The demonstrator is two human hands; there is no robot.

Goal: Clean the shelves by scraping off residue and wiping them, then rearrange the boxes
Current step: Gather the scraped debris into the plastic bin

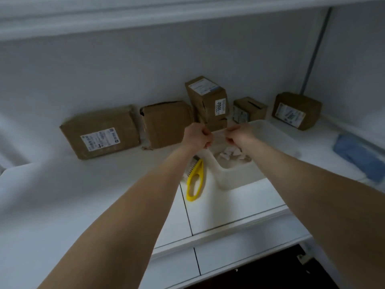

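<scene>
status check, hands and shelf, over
Left hand and right hand pinch a pale strip over the bin. Yellow scraper idle on shelf. Boxes line the back, nothing blocking.

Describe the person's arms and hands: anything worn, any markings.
Left arm and right arm are bare up to the frame edge: no sleeves show. Left hand and right hand wear no gloves; no watch, bracelet, ring or marking is visible.

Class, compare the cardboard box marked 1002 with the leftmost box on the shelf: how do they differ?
The box marked 1002 stands tall and narrow; the leftmost box is low and wide. The box marked 1002 shows two labels, on top and side; the leftmost box shows one. Both are brown cardboard with white labels.
</scene>
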